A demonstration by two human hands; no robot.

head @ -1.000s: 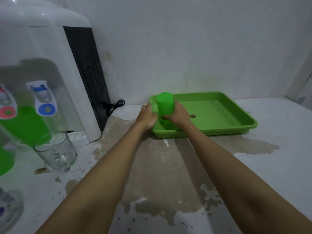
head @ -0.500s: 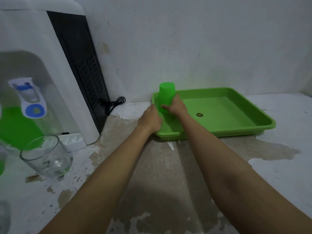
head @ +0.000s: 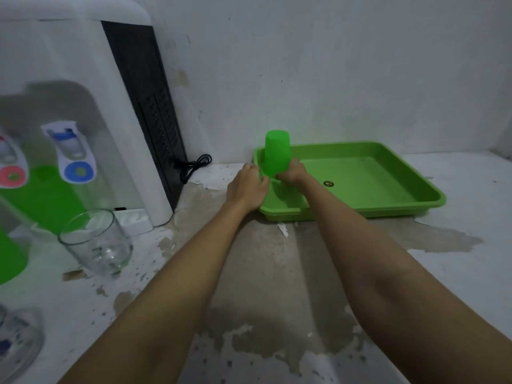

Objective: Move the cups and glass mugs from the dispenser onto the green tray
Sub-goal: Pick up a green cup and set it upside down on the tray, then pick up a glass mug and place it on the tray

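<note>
Bright green plastic cup point(head: 277, 153) matches the bright green rectangular plastic tray point(head: 388, 202). White water dispenser point(head: 83, 79) has black side panel, blue and red taps. Clear glass mug point(head: 95, 242); white surface point(head: 457, 273) patchy brown.

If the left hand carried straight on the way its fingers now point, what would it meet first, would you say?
Most likely the green cup, upside down in the near-left corner of the green tray. The left hand sits at the tray's left rim, fingertips aimed at the cup's base; whether they already touch is unclear.
</note>
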